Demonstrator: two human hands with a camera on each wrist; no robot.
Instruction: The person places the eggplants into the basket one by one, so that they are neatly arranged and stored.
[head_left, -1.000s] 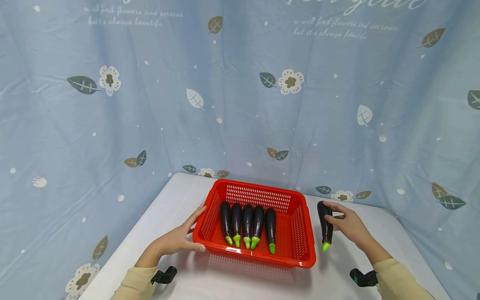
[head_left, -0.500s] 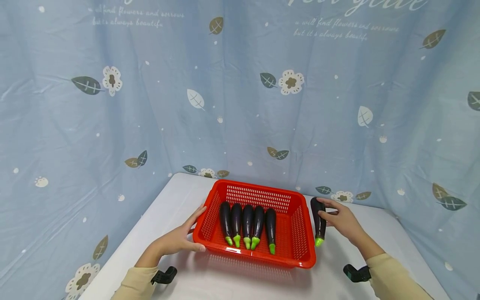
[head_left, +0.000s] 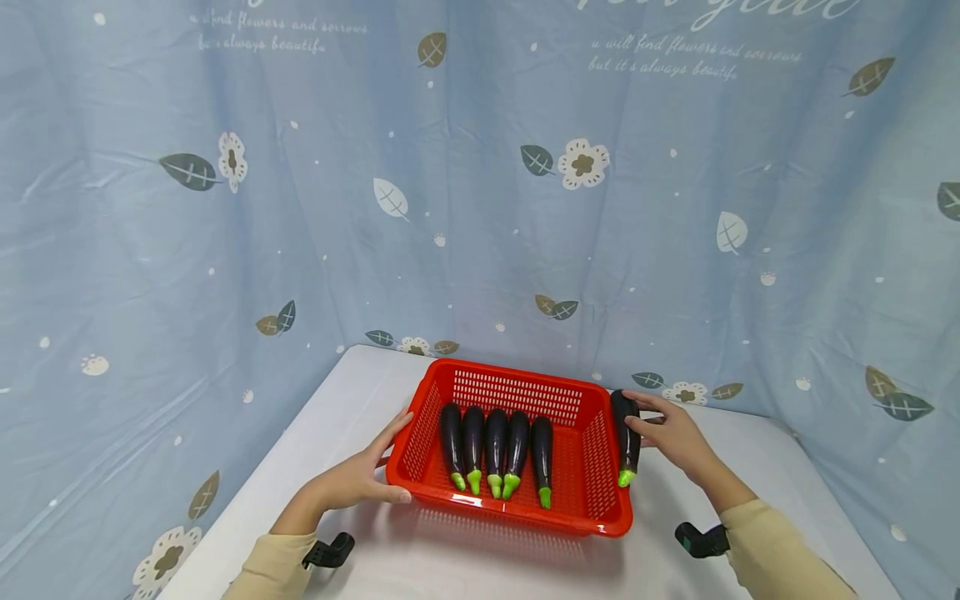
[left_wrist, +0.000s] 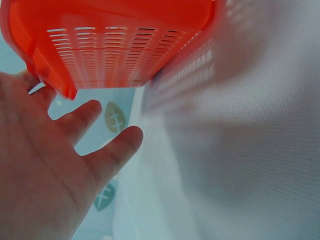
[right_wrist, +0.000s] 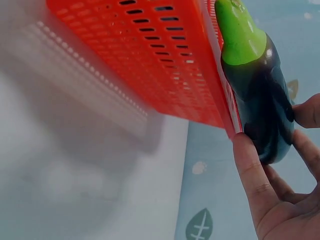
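A red plastic basket (head_left: 525, 518) with slotted walls holds several dark purple eggplants (head_left: 496, 446) lying side by side, green stem ends toward the front. My right hand (head_left: 678, 437) grips another eggplant (head_left: 627, 429) between thumb and fingers, right at the basket's right rim. In the right wrist view its green cap (right_wrist: 242, 37) points up and overlaps the rim. At the basket's left end, my left hand (head_left: 352, 479) rests against the rim with fingers spread and fairly straight. The left wrist view shows its palm and loose fingers (left_wrist: 116, 154) beside the basket wall.
The basket sits on a white-covered table (head_left: 360, 575). Behind and along the sides hangs a blue curtain (head_left: 480, 208) printed with leaves and flowers. A black wrist camera (head_left: 330, 550) is strapped near each sleeve.
My right hand has carried its eggplant leftward, from beside the basket to over its right rim. The left hand and the basket hold their place.
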